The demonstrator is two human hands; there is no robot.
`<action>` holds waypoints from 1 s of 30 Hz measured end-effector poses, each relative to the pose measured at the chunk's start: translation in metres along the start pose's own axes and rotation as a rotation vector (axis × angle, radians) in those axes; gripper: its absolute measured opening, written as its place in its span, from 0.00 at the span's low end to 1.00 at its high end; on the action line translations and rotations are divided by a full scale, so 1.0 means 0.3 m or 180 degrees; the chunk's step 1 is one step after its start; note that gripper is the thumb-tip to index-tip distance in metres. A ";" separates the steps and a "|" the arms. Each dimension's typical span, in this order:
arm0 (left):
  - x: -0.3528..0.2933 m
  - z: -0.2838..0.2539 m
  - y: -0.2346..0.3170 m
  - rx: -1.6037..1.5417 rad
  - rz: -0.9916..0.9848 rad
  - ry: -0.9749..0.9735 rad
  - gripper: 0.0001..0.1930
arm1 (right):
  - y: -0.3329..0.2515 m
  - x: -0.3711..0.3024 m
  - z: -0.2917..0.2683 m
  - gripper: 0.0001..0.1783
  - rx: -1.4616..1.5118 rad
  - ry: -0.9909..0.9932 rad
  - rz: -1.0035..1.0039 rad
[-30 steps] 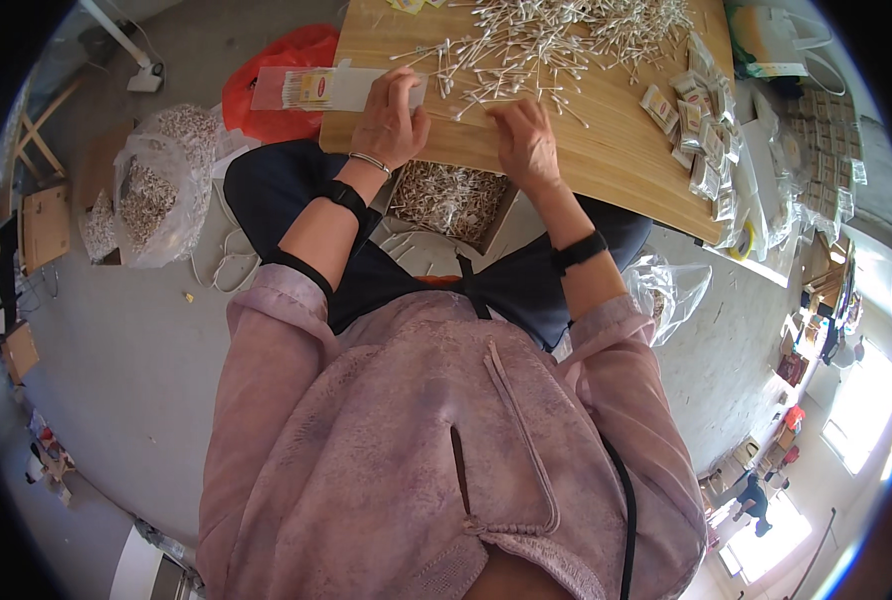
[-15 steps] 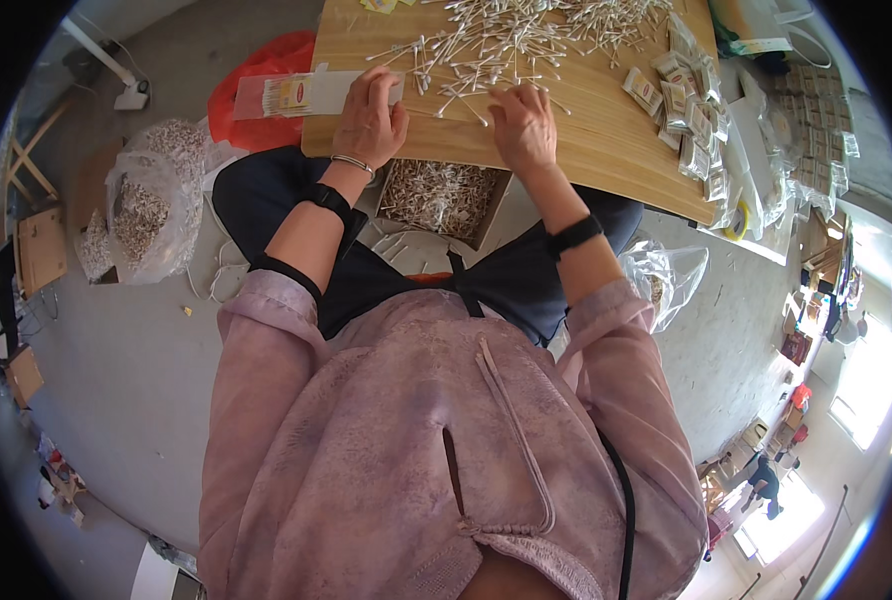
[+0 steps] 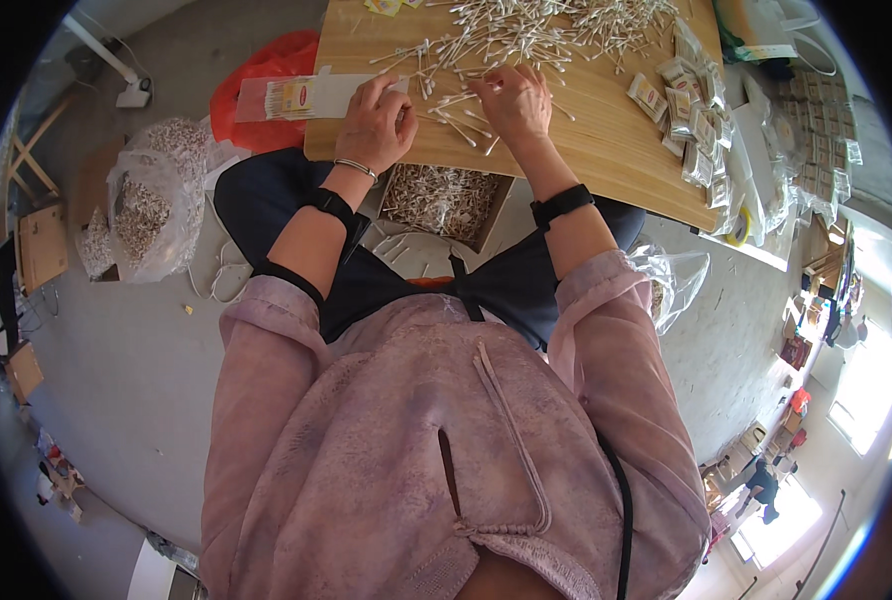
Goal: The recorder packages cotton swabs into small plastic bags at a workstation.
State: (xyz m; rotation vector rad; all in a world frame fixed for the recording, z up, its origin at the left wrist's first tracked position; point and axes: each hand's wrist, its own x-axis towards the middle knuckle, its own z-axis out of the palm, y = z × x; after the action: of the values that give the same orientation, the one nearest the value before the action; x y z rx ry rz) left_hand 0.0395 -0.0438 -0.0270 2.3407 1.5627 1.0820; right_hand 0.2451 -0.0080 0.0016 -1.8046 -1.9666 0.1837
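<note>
A flat clear plastic bag (image 3: 331, 95) lies across the table's left front edge, with a pale label card and a row of cotton swabs (image 3: 288, 98) inside its left part. My left hand (image 3: 376, 128) is closed on the bag's right end, fingers curled down and thumb tucked in. Over the near edge of a loose pile of white cotton swabs (image 3: 511, 35), my right hand (image 3: 518, 105) is bent with its fingertips drawn together. A few loose swabs (image 3: 461, 125) lie between the hands. Whatever the right fingertips pinch is hidden.
Filled small packets (image 3: 681, 105) are heaped on the table's right side. A box of swabs (image 3: 446, 200) stands below the front edge. A red plastic bag (image 3: 261, 75) hangs at the left, near large clear bags of swabs (image 3: 146, 210). Yellow tape (image 3: 739, 228) lies at the right corner.
My right hand has moved slightly up and left, and its fingers have turned inward over the swabs. My left hand has shifted slightly to the right, still at the plastic bag's end.
</note>
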 end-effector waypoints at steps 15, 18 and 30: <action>0.007 0.009 0.004 0.0028 0.0064 0.0043 0.07 | 0.042 0.009 0.013 0.06 0.0331 -0.0270 -0.1040; 0.011 0.013 0.007 0.0026 0.0064 0.0085 0.06 | 0.038 0.013 0.011 0.06 0.0042 -0.0363 -0.1085; 0.005 0.008 0.001 0.0080 0.0077 0.0051 0.05 | 0.067 0.036 -0.018 0.09 0.1293 -0.0225 0.0129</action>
State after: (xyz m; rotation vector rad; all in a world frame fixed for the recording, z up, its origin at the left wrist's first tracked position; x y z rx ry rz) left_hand 0.0416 -0.0420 -0.0279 2.3790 1.5664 1.0953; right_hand 0.2653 0.0041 0.0009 -1.5882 -1.7803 0.6200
